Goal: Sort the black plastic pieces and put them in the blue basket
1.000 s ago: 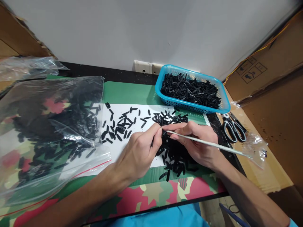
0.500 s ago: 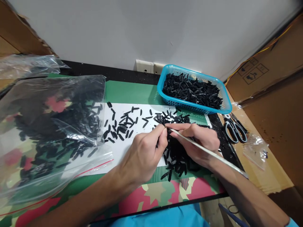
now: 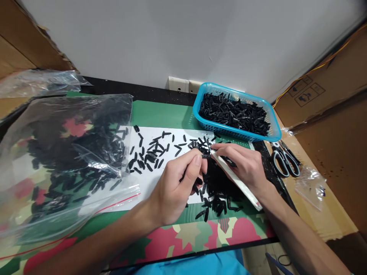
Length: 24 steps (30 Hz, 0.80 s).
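My left hand (image 3: 174, 187) pinches a small black plastic piece (image 3: 205, 156) between thumb and forefinger, over a white sheet (image 3: 149, 183) on the table. My right hand (image 3: 243, 166) grips a thin white strip (image 3: 237, 182) whose tip meets that piece. A heap of the same black pieces (image 3: 218, 191) lies under and between both hands. More loose black pieces (image 3: 149, 152) are scattered on the sheet to the left.
A blue basket (image 3: 273, 131) full of black pieces stands at the back right. A large clear bag (image 3: 65, 160) of black pieces lies on the left. Scissors (image 3: 282, 158) and a small clear bag (image 3: 311, 183) rest at the right, beside cardboard boxes (image 3: 329, 103).
The white strip has swung from lying out to the right to slanting down along my right wrist. Both hands stayed together over the heap, shifted slightly right.
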Each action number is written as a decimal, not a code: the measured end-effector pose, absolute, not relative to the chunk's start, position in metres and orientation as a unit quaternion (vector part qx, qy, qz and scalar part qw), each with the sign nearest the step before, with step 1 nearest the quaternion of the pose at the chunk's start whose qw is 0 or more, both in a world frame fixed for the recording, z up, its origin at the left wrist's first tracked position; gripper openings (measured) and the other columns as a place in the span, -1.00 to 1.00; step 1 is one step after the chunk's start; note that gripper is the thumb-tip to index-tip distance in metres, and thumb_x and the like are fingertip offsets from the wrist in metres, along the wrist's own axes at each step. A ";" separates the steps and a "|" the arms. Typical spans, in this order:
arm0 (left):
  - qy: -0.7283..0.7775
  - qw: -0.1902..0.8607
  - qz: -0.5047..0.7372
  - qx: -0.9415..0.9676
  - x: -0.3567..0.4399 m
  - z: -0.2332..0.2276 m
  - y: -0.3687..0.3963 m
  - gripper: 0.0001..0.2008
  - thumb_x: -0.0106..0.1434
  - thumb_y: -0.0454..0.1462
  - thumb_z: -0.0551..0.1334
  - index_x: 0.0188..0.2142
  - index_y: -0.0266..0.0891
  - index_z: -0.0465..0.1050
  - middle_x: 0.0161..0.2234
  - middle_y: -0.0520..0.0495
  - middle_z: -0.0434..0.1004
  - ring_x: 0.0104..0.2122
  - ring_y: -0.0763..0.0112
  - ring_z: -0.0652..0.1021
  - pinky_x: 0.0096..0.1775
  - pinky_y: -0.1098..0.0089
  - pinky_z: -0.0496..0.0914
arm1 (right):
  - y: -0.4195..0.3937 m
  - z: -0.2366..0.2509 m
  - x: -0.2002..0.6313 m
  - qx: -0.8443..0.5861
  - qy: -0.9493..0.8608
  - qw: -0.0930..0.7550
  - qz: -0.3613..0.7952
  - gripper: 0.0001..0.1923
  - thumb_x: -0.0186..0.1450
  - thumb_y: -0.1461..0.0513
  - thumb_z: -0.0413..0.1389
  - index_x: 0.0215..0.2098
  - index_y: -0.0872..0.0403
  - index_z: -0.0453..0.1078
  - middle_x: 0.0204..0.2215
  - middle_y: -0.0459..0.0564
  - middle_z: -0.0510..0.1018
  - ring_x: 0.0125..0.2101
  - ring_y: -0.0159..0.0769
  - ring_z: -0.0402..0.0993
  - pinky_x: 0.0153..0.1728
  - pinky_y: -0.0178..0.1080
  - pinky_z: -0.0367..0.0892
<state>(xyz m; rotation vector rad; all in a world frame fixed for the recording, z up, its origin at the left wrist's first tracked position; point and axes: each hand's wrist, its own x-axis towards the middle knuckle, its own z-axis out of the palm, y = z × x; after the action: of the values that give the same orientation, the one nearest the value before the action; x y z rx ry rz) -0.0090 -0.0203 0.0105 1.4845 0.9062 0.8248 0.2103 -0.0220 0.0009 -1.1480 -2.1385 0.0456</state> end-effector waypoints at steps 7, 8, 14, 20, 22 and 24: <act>0.384 0.604 0.351 0.603 -0.009 0.011 -0.019 -0.60 0.56 0.00 0.06 -0.29 -0.19 0.41 -0.57 0.11 0.41 -0.62 0.53 0.33 -0.54 0.47 0.25 | -0.017 -0.002 0.215 -0.451 -0.850 0.270 -0.028 -0.82 0.53 0.34 0.06 -0.12 0.03 0.51 -0.06 0.06 0.73 -0.06 -0.14 0.67 -0.13 -0.18 0.52; 0.386 0.605 0.349 0.603 -0.009 0.012 -0.019 -0.60 0.56 0.01 0.06 -0.28 -0.19 0.41 -0.58 0.11 0.41 -0.63 0.53 0.32 -0.55 0.46 0.25 | -0.016 -0.003 0.215 -0.452 -0.851 0.265 -0.035 -0.81 0.52 0.35 0.06 -0.12 0.03 0.52 -0.05 0.06 0.73 -0.04 -0.12 0.66 -0.11 -0.16 0.52; 0.385 0.614 0.345 0.596 -0.008 0.012 -0.018 -0.59 0.54 0.04 0.07 -0.26 -0.20 0.42 -0.57 0.11 0.40 -0.62 0.51 0.36 -0.57 0.47 0.25 | -0.011 -0.006 0.216 -0.442 -0.858 0.261 -0.033 -0.77 0.49 0.40 0.06 -0.21 0.03 0.51 -0.04 0.08 0.72 -0.01 -0.09 0.61 -0.06 -0.07 0.54; 0.378 0.633 0.322 0.593 -0.008 0.007 -0.015 -0.59 0.54 0.03 0.10 -0.30 -0.20 0.43 -0.52 0.12 0.38 -0.61 0.57 0.34 -0.58 0.52 0.22 | -0.015 0.001 0.212 -0.429 -0.843 0.317 0.069 -0.71 0.44 0.43 0.09 0.01 0.02 0.51 0.02 0.06 0.69 0.07 -0.04 0.54 0.10 0.08 0.45; 0.374 0.645 0.309 0.590 -0.009 0.007 -0.014 -0.58 0.53 0.04 0.10 -0.31 -0.19 0.41 -0.51 0.11 0.37 -0.60 0.57 0.34 -0.58 0.52 0.22 | -0.018 0.004 0.208 -0.412 -0.822 0.363 0.152 -0.72 0.44 0.37 0.14 0.07 0.00 0.50 -0.02 0.04 0.69 0.03 -0.09 0.55 0.08 0.02 0.48; 0.365 0.661 0.290 0.588 -0.009 0.008 -0.013 -0.57 0.53 0.06 0.09 -0.32 -0.19 0.39 -0.52 0.12 0.34 -0.59 0.56 0.34 -0.58 0.53 0.22 | -0.021 0.007 0.204 -0.401 -0.798 0.403 0.201 -0.77 0.45 0.33 0.18 0.04 -0.01 0.52 -0.13 0.02 0.70 -0.08 -0.15 0.57 -0.03 -0.06 0.53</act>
<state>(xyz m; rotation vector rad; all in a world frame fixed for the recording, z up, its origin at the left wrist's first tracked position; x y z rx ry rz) -0.0087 -0.0130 0.0078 1.3289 0.8254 0.6570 0.2041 -0.0212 0.0069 -1.0122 -2.0162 0.5082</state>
